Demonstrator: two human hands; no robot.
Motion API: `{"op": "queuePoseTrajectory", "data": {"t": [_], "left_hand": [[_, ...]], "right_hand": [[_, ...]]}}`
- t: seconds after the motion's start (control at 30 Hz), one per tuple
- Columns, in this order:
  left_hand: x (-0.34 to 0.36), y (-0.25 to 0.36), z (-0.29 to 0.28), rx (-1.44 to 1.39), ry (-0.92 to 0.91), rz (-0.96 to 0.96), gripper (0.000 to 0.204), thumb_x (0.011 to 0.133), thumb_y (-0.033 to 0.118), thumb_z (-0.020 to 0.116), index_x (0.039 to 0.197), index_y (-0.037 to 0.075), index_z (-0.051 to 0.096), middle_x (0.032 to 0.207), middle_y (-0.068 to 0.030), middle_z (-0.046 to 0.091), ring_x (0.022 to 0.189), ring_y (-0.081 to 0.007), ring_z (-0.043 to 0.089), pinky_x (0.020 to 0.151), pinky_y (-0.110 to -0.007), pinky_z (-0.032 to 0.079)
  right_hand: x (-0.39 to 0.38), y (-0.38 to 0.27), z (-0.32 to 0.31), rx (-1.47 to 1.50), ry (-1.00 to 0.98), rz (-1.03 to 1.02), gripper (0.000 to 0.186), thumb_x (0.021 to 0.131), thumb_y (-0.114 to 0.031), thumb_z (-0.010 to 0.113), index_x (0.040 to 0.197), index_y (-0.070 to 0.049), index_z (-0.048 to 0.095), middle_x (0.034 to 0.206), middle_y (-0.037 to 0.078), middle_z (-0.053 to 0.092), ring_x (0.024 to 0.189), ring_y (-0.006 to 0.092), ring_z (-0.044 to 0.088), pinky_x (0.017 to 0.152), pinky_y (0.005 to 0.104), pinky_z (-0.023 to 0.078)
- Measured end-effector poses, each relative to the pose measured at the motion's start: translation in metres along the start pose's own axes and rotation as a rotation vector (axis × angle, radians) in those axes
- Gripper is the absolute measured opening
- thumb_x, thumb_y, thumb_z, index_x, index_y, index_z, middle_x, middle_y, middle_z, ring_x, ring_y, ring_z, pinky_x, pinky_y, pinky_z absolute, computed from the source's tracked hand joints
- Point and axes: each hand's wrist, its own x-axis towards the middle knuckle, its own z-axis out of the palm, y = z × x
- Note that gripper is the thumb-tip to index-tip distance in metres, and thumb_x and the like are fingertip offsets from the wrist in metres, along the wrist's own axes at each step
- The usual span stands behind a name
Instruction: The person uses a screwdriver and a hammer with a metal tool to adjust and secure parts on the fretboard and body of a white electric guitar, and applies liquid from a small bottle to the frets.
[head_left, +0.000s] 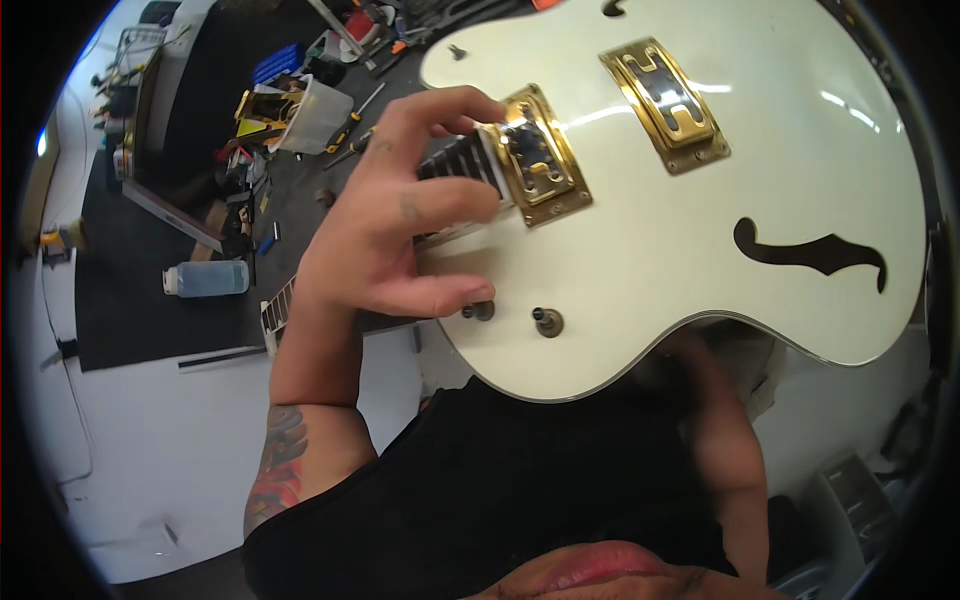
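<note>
A glossy cream guitar body, without visible strings, fills the upper right, with f-holes, two gold pickups and two metal posts. My left hand lies across the neck joint, fingers spread and bent, one fingertip at the left pickup's corner, the thumb by a post. Part of the fretboard shows left of my wrist. My right forearm rises under the body's lower edge; that hand is hidden behind the guitar.
The dark workbench at upper left holds a squeeze bottle, a white plastic container, a blue case, screwdrivers, a metal bar and scattered small parts. A grey plastic bin stands at lower right.
</note>
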Motion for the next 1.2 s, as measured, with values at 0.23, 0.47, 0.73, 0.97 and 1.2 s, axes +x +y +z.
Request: {"op": "queuePoseTrajectory", "data": {"t": [0.23,0.47,0.73,0.97,1.2], "left_hand": [[-0.06,-0.011,-0.064,-0.047,0.487,-0.304,0.008,0.09,0.007,0.072,0.094,0.003,0.066,0.106,-0.0117,0.07,0.094,-0.0215,0.065,0.089,-0.033,0.051],[-0.147,-0.058,-0.104,0.251,0.168,-0.693,0.011,0.092,0.005,0.07,0.098,-0.001,0.064,0.085,-0.009,0.064,0.083,-0.0172,0.063,0.076,-0.031,0.05],[-0.196,-0.097,-0.068,0.277,-0.221,-0.733,0.03,0.084,0.021,0.08,0.107,0.003,0.07,0.108,-0.0131,0.069,0.106,-0.032,0.066,0.092,-0.042,0.053],[-0.192,-0.104,-0.073,0.574,-0.48,-0.737,0.033,0.077,0.022,0.08,0.107,0.008,0.075,0.111,-0.0117,0.069,0.112,-0.0349,0.063,0.095,-0.046,0.054],[-0.176,-0.154,-0.088,0.413,-0.318,-0.823,0.034,0.078,0.008,0.066,0.111,0.007,0.075,0.101,-0.0197,0.074,0.099,-0.0372,0.072,0.09,-0.046,0.057]], "right_hand": [[0.014,0.004,-0.007,0.064,0.009,0.059,0.027,0.097,-0.025,0.061,0.109,-0.003,0.071,0.106,0.02,0.072,0.098,0.0304,0.07,0.086,0.0437,0.055],[0.035,0.003,-0.017,0.238,0.087,0.105,0.027,0.097,-0.025,0.061,0.108,-0.003,0.071,0.106,0.02,0.073,0.097,0.0301,0.07,0.086,0.0432,0.055],[0.038,-0.013,-0.021,0.351,0.111,0.195,0.027,0.097,-0.025,0.061,0.108,-0.003,0.072,0.105,0.02,0.073,0.097,0.0297,0.07,0.085,0.0428,0.055],[0.019,0.009,-0.013,0.26,-0.01,0.379,0.032,0.095,-0.024,0.055,0.078,-0.003,0.072,0.077,0.015,0.072,0.07,0.0295,0.07,0.066,0.0438,0.053],[0.021,0.03,-0.007,-0.223,-0.104,0.062,0.027,0.091,-0.02,0.056,0.076,-0.002,0.07,0.086,0.023,0.07,0.082,0.0376,0.071,0.072,0.049,0.054]]}}
